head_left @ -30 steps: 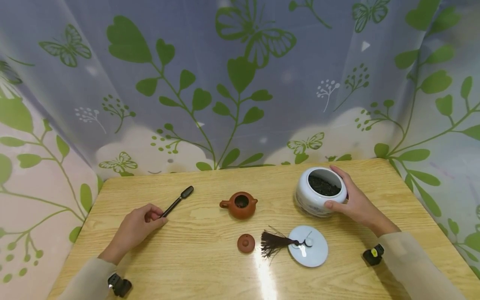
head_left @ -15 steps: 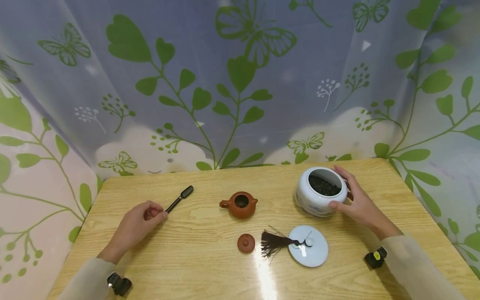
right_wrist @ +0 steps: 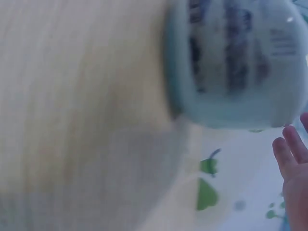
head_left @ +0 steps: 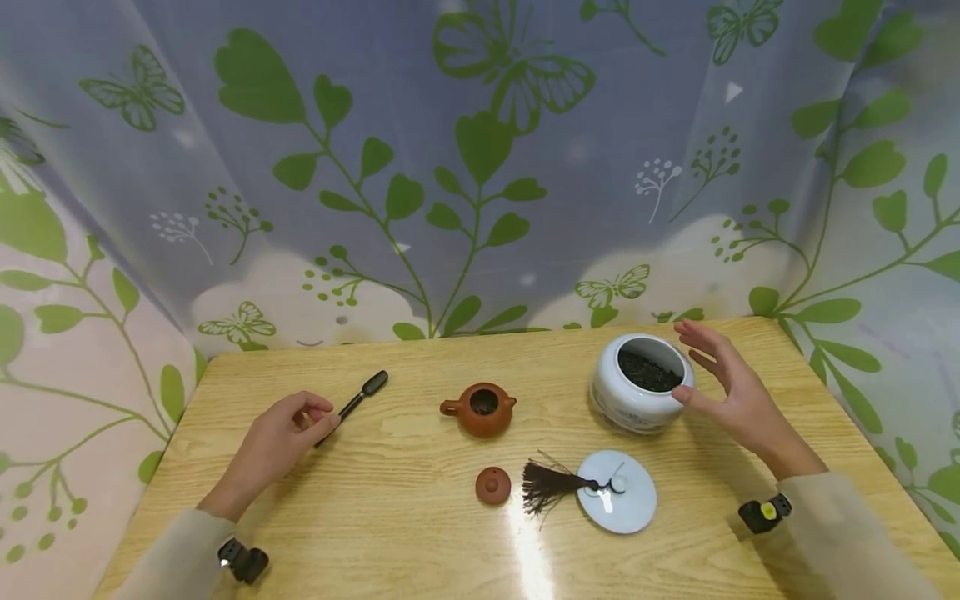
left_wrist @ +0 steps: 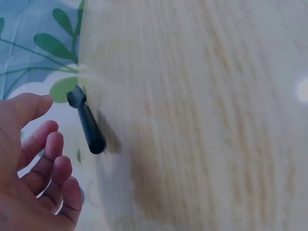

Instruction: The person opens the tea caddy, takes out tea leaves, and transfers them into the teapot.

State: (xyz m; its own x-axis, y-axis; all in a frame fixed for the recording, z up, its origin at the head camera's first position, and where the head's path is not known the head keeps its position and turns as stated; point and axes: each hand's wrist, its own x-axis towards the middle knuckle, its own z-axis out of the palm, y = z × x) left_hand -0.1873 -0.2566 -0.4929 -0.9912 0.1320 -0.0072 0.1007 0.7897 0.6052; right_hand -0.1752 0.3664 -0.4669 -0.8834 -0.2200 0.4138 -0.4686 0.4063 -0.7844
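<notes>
My left hand (head_left: 281, 446) hovers by the handle of a black tea scoop (head_left: 372, 384) lying on the table. In the left wrist view its loosely bent fingers stand apart from the scoop (left_wrist: 89, 122). On the right is a white porcelain jar (head_left: 630, 408) with blue decoration, uncovered and partly filled with dark tea leaves (head_left: 647, 372). My right hand (head_left: 738, 400) is spread beside the jar's right side, its thumb close to the rim; whether it touches cannot be told. The right wrist view has the jar (right_wrist: 240, 67) blurred, with fingers to its right.
A small brown clay teapot (head_left: 487, 423), lidless with something dark inside, stands mid-table. In front lies its brown lid (head_left: 492, 486). A white jar lid (head_left: 626, 508) with a dark tassel (head_left: 550, 487) rests below the jar. A patterned curtain (head_left: 480, 208) hangs behind the table (head_left: 405, 533).
My right hand has loosened from the jar and drawn off to the right. My left fingers have let go of the scoop's handle. Jar, teapot and lids have stayed put.
</notes>
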